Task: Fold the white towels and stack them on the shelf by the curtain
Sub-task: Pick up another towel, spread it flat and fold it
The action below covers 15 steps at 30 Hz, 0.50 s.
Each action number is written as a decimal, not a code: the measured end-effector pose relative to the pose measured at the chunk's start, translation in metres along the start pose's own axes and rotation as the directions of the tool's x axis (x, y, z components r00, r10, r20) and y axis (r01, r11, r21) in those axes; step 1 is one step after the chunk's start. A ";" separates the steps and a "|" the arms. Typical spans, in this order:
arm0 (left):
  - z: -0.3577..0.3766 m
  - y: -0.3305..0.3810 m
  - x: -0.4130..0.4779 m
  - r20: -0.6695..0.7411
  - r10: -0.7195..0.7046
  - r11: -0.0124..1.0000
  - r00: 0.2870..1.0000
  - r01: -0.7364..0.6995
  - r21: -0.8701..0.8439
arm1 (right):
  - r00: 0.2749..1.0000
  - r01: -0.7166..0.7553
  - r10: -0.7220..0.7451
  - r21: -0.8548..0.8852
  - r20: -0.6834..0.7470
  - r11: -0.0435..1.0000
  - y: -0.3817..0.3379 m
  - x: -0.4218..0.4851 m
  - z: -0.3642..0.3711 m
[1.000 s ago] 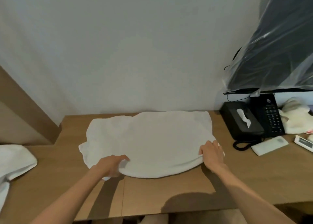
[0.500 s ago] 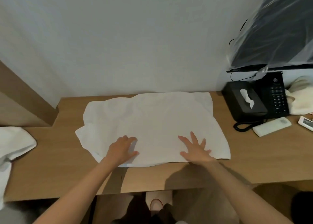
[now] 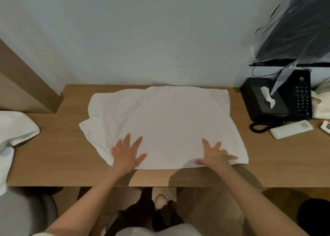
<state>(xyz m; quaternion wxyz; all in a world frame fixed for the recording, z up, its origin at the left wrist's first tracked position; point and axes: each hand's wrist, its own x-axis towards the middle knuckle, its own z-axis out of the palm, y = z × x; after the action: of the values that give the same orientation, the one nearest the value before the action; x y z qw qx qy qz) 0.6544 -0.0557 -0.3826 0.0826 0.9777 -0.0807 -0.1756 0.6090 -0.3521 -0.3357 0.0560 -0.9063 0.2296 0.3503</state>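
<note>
The white towel lies opened flat on the middle of the wooden desk, its far edge close to the wall. Both hands rest palm-down on its near edge with fingers spread and straight. The left hand is at the towel's 7 o'clock and the right hand at its 5 o'clock.

At 2 o'clock from the towel stands a black tissue box with one white tissue sticking up out of its slot. Just beside it, further right, is a black telephone. The phone has a round emblem above the keypad that is too small to read. A white remote lies at 3 o'clock. A second white towel lies bunched at 9 o'clock.
</note>
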 end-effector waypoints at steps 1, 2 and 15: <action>-0.010 -0.003 0.000 -0.122 -0.007 0.999 0.992 0.001 -0.050 | 1.000 -0.021 0.020 -0.091 -0.019 0.996 -0.007 0.000 -0.005; -0.022 -0.007 -0.001 -0.233 -0.029 0.993 0.972 0.001 -0.119 | 0.999 -0.029 0.023 -0.152 -0.037 0.988 -0.016 0.000 -0.012; -0.087 -0.143 0.024 -0.097 -0.497 0.617 0.862 0.272 -0.739 | 0.808 0.575 -0.588 -0.165 -0.036 0.801 -0.167 -0.003 -0.013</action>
<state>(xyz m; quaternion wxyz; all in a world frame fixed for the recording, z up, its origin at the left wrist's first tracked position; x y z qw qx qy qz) 0.7262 0.0909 -0.3377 0.4189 0.8791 0.2195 -0.0598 0.6915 -0.2058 -0.3340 0.0846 -0.9487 -0.0835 0.2929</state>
